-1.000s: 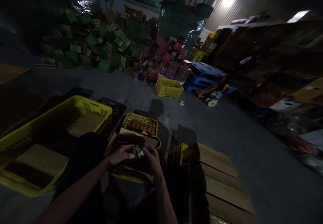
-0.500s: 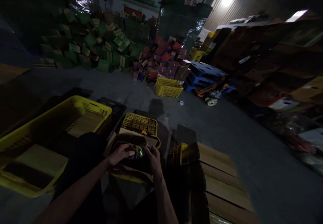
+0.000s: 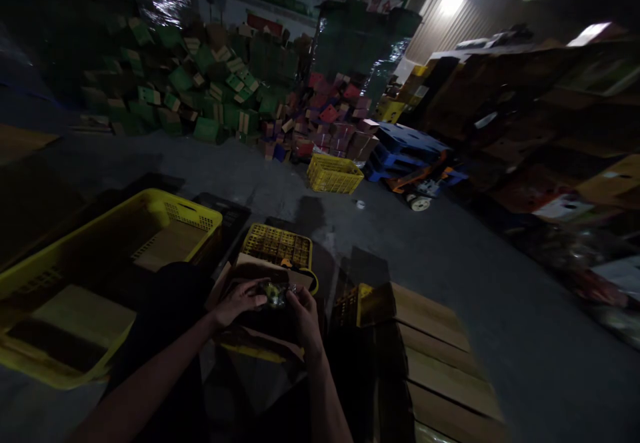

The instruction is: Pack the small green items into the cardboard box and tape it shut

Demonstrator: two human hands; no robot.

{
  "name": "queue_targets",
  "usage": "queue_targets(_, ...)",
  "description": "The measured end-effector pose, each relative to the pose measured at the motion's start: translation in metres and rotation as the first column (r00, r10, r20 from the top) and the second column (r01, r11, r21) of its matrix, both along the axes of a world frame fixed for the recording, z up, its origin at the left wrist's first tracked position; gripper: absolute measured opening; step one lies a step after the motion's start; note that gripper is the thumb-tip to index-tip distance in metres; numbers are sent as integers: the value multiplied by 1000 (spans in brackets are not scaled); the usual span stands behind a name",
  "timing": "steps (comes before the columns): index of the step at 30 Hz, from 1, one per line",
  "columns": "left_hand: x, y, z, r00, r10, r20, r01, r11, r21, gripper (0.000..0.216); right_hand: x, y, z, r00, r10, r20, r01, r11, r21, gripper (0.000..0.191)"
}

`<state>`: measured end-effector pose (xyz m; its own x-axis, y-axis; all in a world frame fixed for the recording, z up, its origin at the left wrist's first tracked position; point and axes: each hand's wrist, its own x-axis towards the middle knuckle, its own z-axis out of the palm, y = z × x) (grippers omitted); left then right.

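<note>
Between my hands is a small greenish item in shiny clear plastic wrap (image 3: 275, 294); its kind is too dark to make out. My left hand (image 3: 241, 302) grips its left side, fingers curled over it. On the other side, my right hand (image 3: 303, 310) pinches the wrap between thumb and fingers. Both hands are above an open cardboard box (image 3: 250, 266) with its flaps raised, whose inside is dark. The box rests on an upturned yellow crate (image 3: 257, 352). A yellow and black looped object (image 3: 313, 278) lies at the box's far right corner.
A large yellow crate (image 3: 150, 196) holding cardboard pieces stands at left. Several cardboard boxes (image 3: 445, 356) line up at right. Farther off are another yellow crate (image 3: 334, 174), blue pallets (image 3: 407, 136), a pallet jack (image 3: 423, 186) and heaps of green boxes (image 3: 205, 130).
The wrapped item has shifted slightly between my hands, and the fingers of my right hand have moved up a little. Everything else stays as it was.
</note>
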<state>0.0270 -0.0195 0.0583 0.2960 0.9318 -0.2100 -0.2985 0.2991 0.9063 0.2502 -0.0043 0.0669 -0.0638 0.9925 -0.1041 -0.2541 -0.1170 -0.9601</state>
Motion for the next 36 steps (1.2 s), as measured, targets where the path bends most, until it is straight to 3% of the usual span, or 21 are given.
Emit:
queue_targets(7, -2, 0, 5, 990, 0, -139, 10, 997, 78, 60, -2, -2, -5, 999, 42, -21, -42, 999, -7, 30)
queue_targets(14, -2, -1, 8, 988, -11, -152, 27, 994, 104, 54, -5, -3, 4, 998, 27, -53, -28, 1000, -13, 29)
queue_targets(19, -3, -2, 8, 990, 12, -141, 0, 996, 87, 54, -5, -4, 10, 998, 69, -3, -69, 997, -40, 45)
queue_targets(23, -4, -2, 12, 980, 24, -195, 2, 991, 131, 55, -3, -6, 10, 985, 154, 73, -153, 988, -28, 33)
queue_targets(30, -2, -3, 15, 984, -4, -176, 32, 987, 159, 63, -3, -3, 8, 996, 58, 74, -57, 998, -12, 31)
queue_targets(36, -1, -2, 11, 983, 0, -184, 22, 993, 119, 58, -3, -3, 9, 991, 70, 114, -72, 997, 10, 27)
